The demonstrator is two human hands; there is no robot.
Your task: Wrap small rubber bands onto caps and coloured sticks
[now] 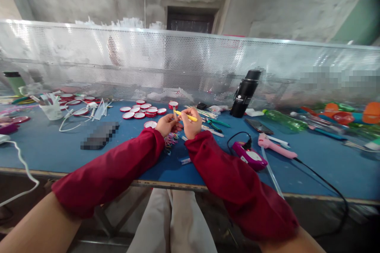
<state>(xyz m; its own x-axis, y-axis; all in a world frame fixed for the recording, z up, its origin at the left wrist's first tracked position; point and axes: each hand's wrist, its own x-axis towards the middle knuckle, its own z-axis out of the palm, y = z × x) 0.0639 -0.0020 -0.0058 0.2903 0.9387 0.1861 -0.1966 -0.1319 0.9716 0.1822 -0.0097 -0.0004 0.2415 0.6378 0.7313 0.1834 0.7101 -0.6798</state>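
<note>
My right hand [192,123] is closed around a slim yellow pen-like tool [190,116], its front end pointing left toward my other hand. Fingers pinched, my left hand [167,125] meets it above the table; a small narrow piece [174,114] stands up at its fingertips, too small to name. Just below both hands lies a bundle of multicoloured thin strands [171,142]. Round red-rimmed white discs [145,106] are spread beyond my left hand, with a short stack [173,104] behind the fingertips. Green-handled pliers [215,124] rest to the right of my right hand.
On the blue table [133,162] a pink glue gun [276,148], a purple device [249,156] and a black bottle [245,93] stand or lie to the right. A dark phone [100,136] and a white cup of sticks [51,110] are left. Perforated metal panelling [184,59] edges the back.
</note>
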